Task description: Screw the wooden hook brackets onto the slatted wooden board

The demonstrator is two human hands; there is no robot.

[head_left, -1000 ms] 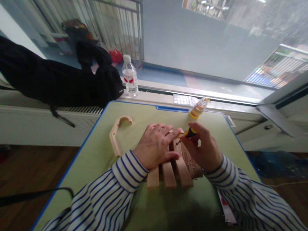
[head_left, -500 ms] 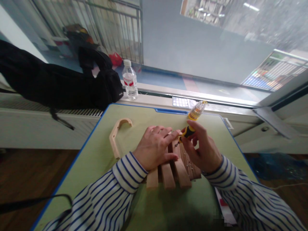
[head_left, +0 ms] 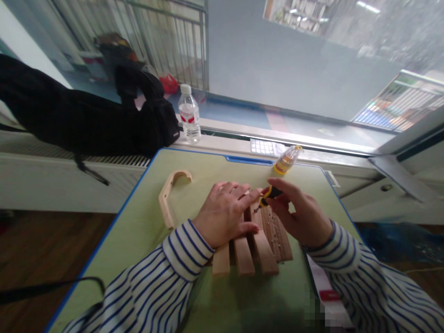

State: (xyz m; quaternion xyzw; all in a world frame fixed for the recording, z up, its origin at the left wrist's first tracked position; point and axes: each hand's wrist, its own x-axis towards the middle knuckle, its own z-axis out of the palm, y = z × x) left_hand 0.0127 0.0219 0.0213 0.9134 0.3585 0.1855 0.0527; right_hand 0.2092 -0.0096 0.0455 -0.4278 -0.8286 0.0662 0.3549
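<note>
My left hand (head_left: 229,212) lies flat with fingers spread across several pale wooden slats (head_left: 244,259), pressing on them. In my right hand (head_left: 298,210) is a small yellow-and-black screwdriver (head_left: 268,196), pinched between thumb and fingers. Its tip points down and left, close above or on the rightmost slat, near my left index finger; I cannot tell whether it touches. Beside that slat lies a darker brown wooden board (head_left: 276,236) with several small screws scattered on it. The far ends of the slats are hidden under my left hand.
A curved wooden piece (head_left: 167,199) rests on the left of the green table (head_left: 145,259). At the back right edge is a clear-and-yellow bit case (head_left: 287,159). A water bottle (head_left: 189,113) and black bag (head_left: 138,120) sit on the sill. Papers (head_left: 326,286) lie by my right forearm.
My right hand has tilted and shifted slightly right with the screwdriver, its handle now lying flatter. My left hand keeps its place on the slats. The whole view has shifted a little.
</note>
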